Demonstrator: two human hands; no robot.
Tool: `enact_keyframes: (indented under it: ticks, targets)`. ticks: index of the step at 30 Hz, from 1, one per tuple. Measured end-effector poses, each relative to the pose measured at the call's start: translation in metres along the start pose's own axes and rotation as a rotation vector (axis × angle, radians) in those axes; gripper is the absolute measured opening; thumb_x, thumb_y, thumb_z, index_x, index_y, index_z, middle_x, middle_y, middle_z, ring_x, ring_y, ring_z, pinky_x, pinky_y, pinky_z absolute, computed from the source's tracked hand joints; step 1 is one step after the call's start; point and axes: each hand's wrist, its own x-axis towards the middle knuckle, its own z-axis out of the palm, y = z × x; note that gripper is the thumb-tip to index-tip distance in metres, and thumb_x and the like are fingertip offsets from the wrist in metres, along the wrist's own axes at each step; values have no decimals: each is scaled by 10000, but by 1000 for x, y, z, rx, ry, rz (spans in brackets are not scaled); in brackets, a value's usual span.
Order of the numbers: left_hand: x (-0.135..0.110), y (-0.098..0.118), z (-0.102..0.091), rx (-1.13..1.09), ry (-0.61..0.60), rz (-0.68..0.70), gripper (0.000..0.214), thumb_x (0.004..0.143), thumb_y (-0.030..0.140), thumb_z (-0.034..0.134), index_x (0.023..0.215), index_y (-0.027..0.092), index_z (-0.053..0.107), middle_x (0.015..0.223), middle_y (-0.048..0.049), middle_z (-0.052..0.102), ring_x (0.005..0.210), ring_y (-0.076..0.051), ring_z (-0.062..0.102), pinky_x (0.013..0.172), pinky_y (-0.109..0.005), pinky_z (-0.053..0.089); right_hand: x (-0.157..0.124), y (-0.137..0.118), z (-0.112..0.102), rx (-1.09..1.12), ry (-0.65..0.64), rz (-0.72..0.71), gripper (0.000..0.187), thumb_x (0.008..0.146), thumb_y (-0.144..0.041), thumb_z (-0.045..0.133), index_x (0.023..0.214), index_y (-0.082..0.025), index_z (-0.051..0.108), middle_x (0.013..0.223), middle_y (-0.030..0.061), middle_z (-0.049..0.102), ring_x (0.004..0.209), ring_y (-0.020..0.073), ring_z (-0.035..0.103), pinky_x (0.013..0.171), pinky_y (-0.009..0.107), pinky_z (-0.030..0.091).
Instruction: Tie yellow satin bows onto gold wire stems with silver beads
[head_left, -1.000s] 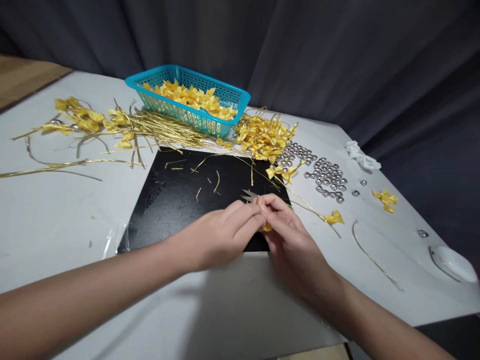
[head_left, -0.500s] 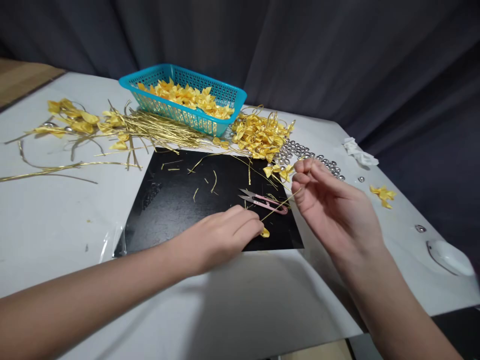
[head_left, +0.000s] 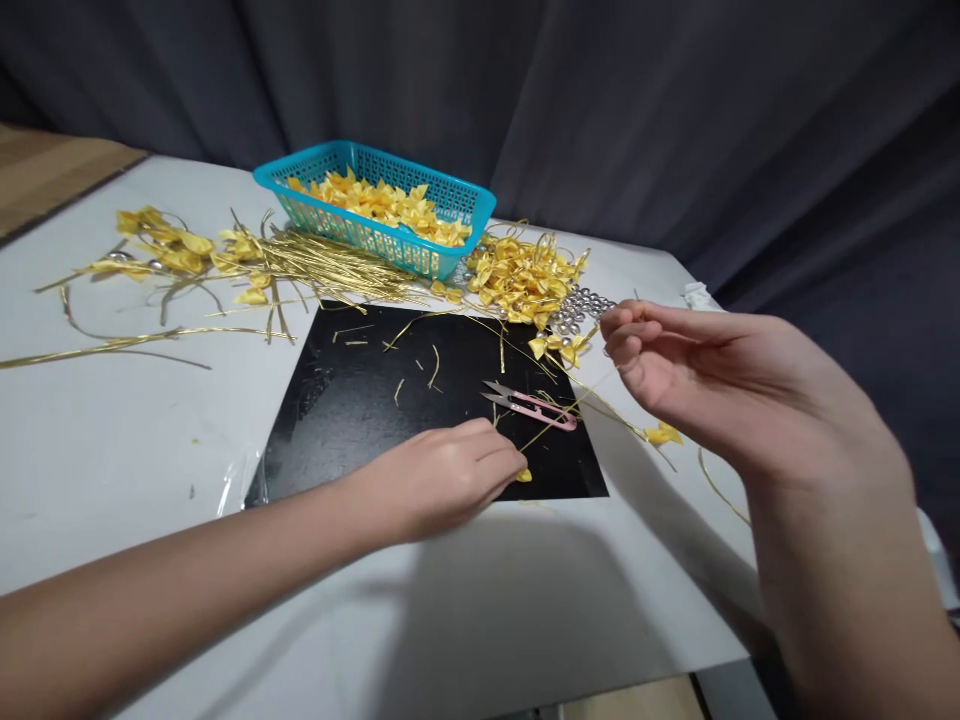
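My left hand [head_left: 442, 480] rests on the near edge of a black mat [head_left: 352, 400], fingers pinched on a small yellow bow [head_left: 523, 475]. A thin gold wire [head_left: 559, 415] runs from that bow up to my right hand [head_left: 697, 365], which is raised above the mat's right side with its fingertips pinched on the wire's upper end. Pink thread snips [head_left: 534, 403] lie on the mat just beyond my left fingers.
A teal basket [head_left: 375, 205] of yellow bows stands at the back. Gold wires [head_left: 315, 262] and bows spread left of it, a heap of wired bows [head_left: 521, 275] and silver beads [head_left: 574, 310] to its right. One loose bow [head_left: 661, 434] lies right of the mat.
My right hand left the left hand and rose to the right, drawing the gold wire out taut. The snips it had covered now show. My left hand stayed put.
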Motion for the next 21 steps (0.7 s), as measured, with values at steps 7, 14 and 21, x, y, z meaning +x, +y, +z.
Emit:
enact_keyframes:
  ticks: [7,14,21]
  targets:
    - [5,0,-6,-168,-18,-84,232,903,127,429,948,79,651,844,-97,704,787,-178,622,707,-281,521,-7,-12,22,101,380,112,465,910,5,235,620,-103,583,686,16,535,553,-22,563,586,14,477]
    - [6,0,-10,-249,-42,-153,227,896,160,455,934,110,673,854,-73,715,777,-162,616,702,-263,502,-8,-15,14,62,310,132,477,900,15,205,606,-108,560,662,-1,504,535,-16,558,549,27,474]
    - [10,-1,-16,-442,-103,-315,240,813,103,497,922,123,710,792,-57,720,705,-137,612,649,-234,475,6,19,-4,85,165,19,136,817,-114,529,696,-151,579,678,-4,540,522,30,507,501,106,494]
